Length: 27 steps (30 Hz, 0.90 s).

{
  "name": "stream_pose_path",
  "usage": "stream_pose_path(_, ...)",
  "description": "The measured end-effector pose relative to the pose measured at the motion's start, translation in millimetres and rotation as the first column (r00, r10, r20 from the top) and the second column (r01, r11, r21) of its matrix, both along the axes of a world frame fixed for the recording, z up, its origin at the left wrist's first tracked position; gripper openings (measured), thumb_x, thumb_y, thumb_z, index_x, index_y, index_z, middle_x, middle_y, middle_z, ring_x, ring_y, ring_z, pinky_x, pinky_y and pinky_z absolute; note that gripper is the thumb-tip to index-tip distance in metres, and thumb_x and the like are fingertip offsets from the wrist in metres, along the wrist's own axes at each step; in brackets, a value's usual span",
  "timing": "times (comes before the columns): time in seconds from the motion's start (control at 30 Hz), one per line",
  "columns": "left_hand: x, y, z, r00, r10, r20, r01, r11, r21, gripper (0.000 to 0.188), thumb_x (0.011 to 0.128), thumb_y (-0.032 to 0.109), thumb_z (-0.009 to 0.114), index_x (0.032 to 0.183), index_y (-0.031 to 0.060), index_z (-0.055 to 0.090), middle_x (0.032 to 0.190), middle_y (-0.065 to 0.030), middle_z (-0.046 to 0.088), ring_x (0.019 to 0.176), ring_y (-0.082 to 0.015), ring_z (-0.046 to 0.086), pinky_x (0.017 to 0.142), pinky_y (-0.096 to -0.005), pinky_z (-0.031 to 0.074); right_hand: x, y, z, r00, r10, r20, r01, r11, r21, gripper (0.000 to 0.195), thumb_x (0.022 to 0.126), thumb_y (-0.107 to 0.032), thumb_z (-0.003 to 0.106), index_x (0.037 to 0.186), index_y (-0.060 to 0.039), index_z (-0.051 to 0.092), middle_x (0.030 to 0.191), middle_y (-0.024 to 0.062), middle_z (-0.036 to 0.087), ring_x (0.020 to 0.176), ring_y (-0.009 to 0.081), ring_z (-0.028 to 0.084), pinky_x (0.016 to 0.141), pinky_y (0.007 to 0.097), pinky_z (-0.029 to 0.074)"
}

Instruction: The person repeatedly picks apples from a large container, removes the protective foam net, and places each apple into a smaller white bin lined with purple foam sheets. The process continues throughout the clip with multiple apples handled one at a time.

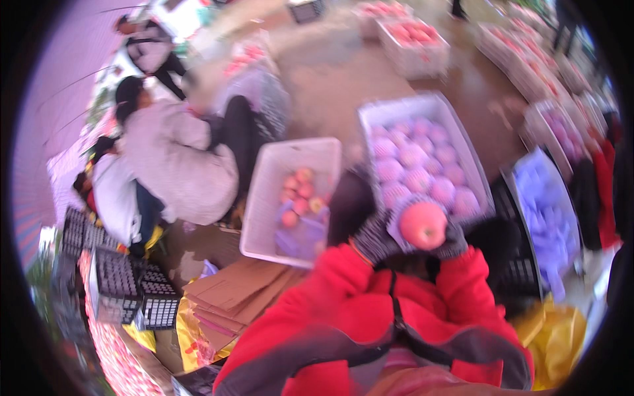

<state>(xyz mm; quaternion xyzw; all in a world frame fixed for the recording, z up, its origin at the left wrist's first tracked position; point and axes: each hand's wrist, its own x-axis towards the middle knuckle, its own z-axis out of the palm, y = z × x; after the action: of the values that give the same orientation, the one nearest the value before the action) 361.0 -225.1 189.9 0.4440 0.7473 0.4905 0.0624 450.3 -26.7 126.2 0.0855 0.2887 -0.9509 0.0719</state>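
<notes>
Between my two gloved hands is a large red apple (422, 225), its left side tucked in a purple foam net sleeve (396, 227). My left hand (375, 238), in a dark grey knit glove, grips the sleeve from the left. On the right, my right hand (452, 241) wraps the apple's lower edge; its fingers are partly hidden. Just beyond them stands a white foam crate (468, 141) holding several apples in foam nets (413, 156). To the left, a pale plastic crate (253, 225) contains several bare apples (303, 190) and loose purple sleeves (292, 242).
At right, a blue-lined container (545, 222) holds purple sleeves, above yellow plastic (554, 336). Flattened cardboard (242, 292) and black crates (116, 282) lie left. A person in a pale jacket (178, 158) sits nearby. Apple-filled crates (416, 54) stand farther off on the floor (327, 79).
</notes>
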Motion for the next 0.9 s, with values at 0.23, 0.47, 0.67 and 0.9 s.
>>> stream_pose_path(0.23,24.6,11.5,-48.9,0.934,0.349,0.082,-0.348,0.937,-0.026,0.026,0.073,0.018,0.074,0.088,0.0015,0.061,0.081,-0.0146,0.058,0.08,-0.0324,0.058,0.073,-0.0426,0.046,2.9,-11.6,16.7,0.962,-0.122,-0.243,0.271,0.364,0.891,0.091,0.063,-0.026,0.085,0.136,0.0005,0.038,0.128,0.0171,0.049,0.119,0.0294,0.049,0.1,0.0391,0.042)
stream_pose_path(0.47,9.8,40.0,-52.3,0.621,-0.36,0.696,0.067,0.909,0.411,0.043,0.092,0.018,0.057,0.13,0.0031,0.044,0.123,-0.012,0.053,0.108,-0.0228,0.055,0.091,-0.0352,0.049,-14.0,0.7,41.2,0.856,0.013,-0.516,0.504,-0.243,0.829,0.093,0.062,-0.024,0.084,0.138,-0.0005,0.035,0.133,0.0206,0.045,0.123,0.0353,0.047,0.103,0.0417,0.039)
stream_pose_path(0.67,-35.1,73.0,-75.7,0.824,-0.16,0.543,-0.051,0.934,0.353,0.049,0.094,0.027,0.053,0.134,0.0023,0.04,0.122,-0.0165,0.052,0.108,-0.0255,0.056,0.088,-0.0359,0.049,-52.6,36.7,59.1,0.967,-0.134,-0.216,0.251,0.37,0.894,0.098,0.068,-0.034,0.084,0.143,-0.003,0.029,0.133,0.0192,0.047,0.122,0.0295,0.048,0.102,0.0373,0.04)
stream_pose_path(0.9,-165.6,139.0,-108.1,0.916,0.157,-0.369,-0.244,0.949,-0.201,0.041,0.088,0.03,0.054,0.12,0.0045,0.056,0.127,-0.0169,0.053,0.117,-0.0326,0.051,0.096,-0.0418,0.043,-153.1,115.7,-24.1,0.975,-0.118,-0.19,0.187,-0.036,0.982,0.08,0.068,-0.024,0.079,0.136,-0.0076,0.041,0.129,0.015,0.047,0.119,0.0266,0.046,0.101,0.0352,0.04)
